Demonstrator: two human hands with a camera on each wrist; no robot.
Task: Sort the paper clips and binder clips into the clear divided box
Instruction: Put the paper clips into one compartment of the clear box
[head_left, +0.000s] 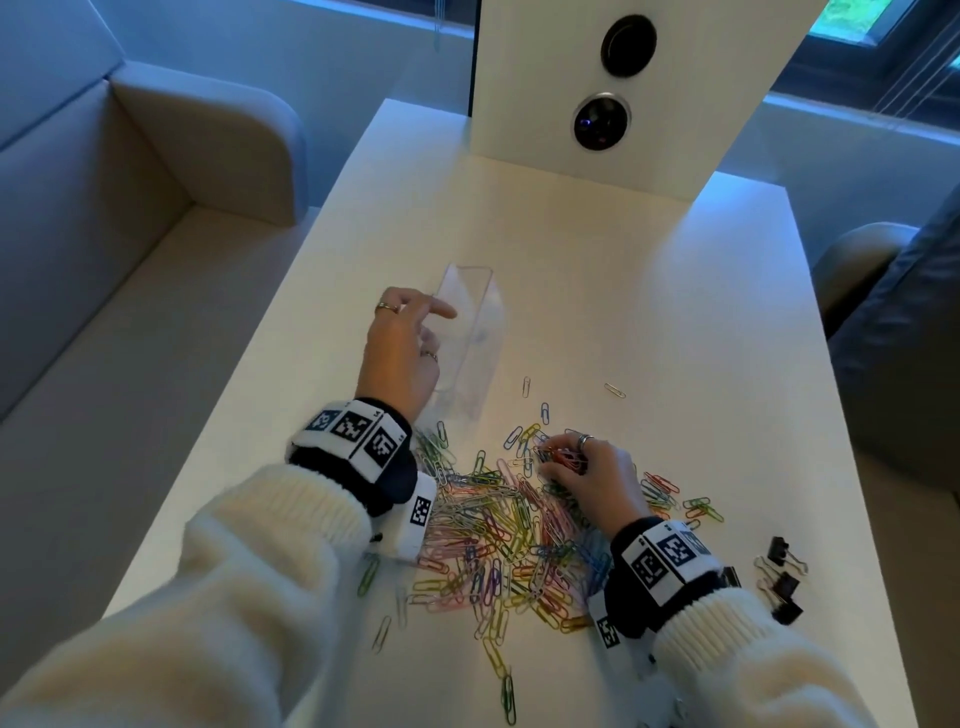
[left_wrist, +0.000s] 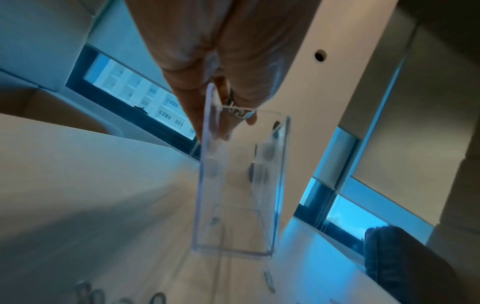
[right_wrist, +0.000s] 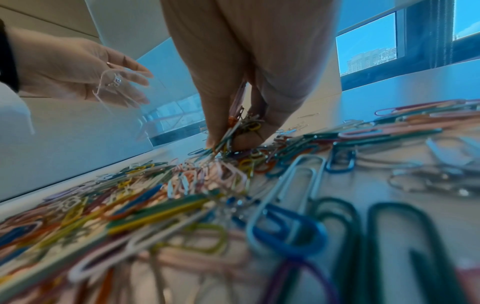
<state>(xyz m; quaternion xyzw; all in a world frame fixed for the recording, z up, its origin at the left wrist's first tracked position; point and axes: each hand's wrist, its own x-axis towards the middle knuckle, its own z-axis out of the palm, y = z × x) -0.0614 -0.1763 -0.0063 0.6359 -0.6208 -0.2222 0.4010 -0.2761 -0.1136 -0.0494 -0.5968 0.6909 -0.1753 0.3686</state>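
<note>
A clear divided box (head_left: 475, 322) lies lengthwise on the white table (head_left: 675, 312), beyond a wide pile of coloured paper clips (head_left: 498, 535). My left hand (head_left: 439, 332) rests against the box's left wall with relaxed fingers; the left wrist view shows the left hand (left_wrist: 233, 129) at the near rim of the box (left_wrist: 239, 205), whose compartments look empty. My right hand (head_left: 553, 460) pinches a bunch of paper clips (head_left: 566, 458) at the pile's far edge; in the right wrist view the right hand (right_wrist: 228, 142) holds them just above the table. Three black binder clips (head_left: 784, 584) lie right of my right wrist.
A white upright panel (head_left: 649, 156) with two round dark openings stands at the table's far end. Stray clips (head_left: 614, 390) lie beyond the pile. A beige sofa (head_left: 130, 234) runs along the left, and a chair (head_left: 893, 322) stands at the right.
</note>
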